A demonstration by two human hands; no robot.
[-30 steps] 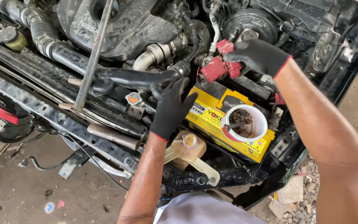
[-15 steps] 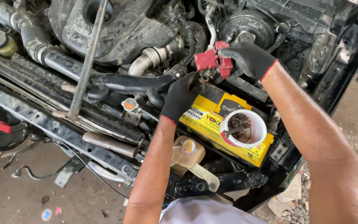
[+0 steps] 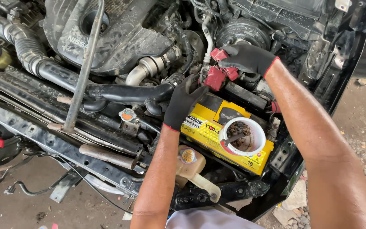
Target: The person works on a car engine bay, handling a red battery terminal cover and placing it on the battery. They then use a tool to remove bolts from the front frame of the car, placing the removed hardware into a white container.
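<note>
I look down into an open engine bay. A yellow battery (image 3: 217, 131) sits at the front right. My left hand (image 3: 184, 101), in a black glove, rests on the battery's far left corner, fingers up by the red terminal cover (image 3: 215, 77). My right hand (image 3: 247, 57), also gloved in black, grips the red terminal cover and the cable beside it from above. A white round tub (image 3: 258, 140) holding dark rusty small parts stands on top of the battery, near my right forearm.
A metal hood prop rod (image 3: 82, 74) slants across the left. The black engine cover (image 3: 119, 38) and hoses fill the middle. A coolant cap (image 3: 127, 115) and a cream reservoir (image 3: 190, 163) lie near the front crossmember (image 3: 56, 144). Dirt ground shows at right.
My left hand has slid up from the battery's front toward the red terminal cover. My right hand stays on the red cover, shifting slightly left.
</note>
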